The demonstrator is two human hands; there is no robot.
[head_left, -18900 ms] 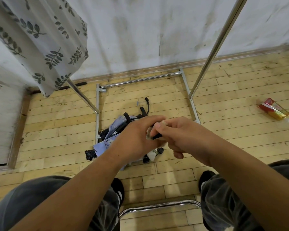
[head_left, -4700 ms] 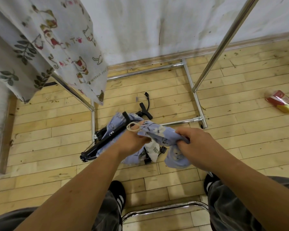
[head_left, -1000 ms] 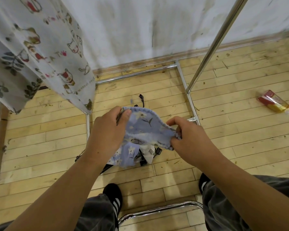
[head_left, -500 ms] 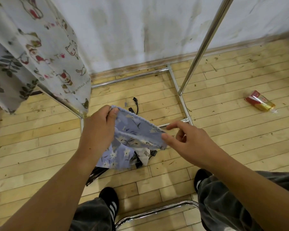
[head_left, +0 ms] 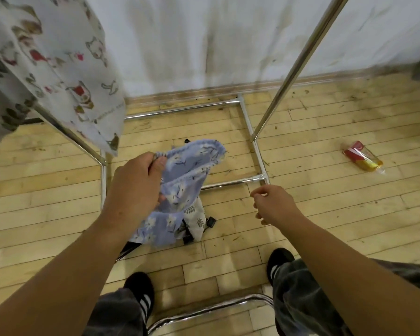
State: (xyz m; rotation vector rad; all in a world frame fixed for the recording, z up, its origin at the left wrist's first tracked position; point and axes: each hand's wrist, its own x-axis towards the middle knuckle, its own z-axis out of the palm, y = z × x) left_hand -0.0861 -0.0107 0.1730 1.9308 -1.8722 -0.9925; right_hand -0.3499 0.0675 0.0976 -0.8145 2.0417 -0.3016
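The blue floral cloth (head_left: 187,166) is being held up above the wooden floor (head_left: 325,214), in front of the steel rack's base bar (head_left: 230,183). It is being gripped by the left hand (head_left: 134,187), with thumb and fingers pinching the gathered hem at its upper left edge. The rest is hanging slack towards the black clips (head_left: 210,223) on the floor; contact with them cannot be told. The right hand (head_left: 274,204) is being kept well apart to the right, fingers loosely curled, holding nothing.

The step in hand is judged to be readying the cloth for hanging, beside the cat-print cloth (head_left: 66,69) on the rack. The next move is judged to call for the free side of the hem being taken by the right hand, so that the cloth is being spread flat.
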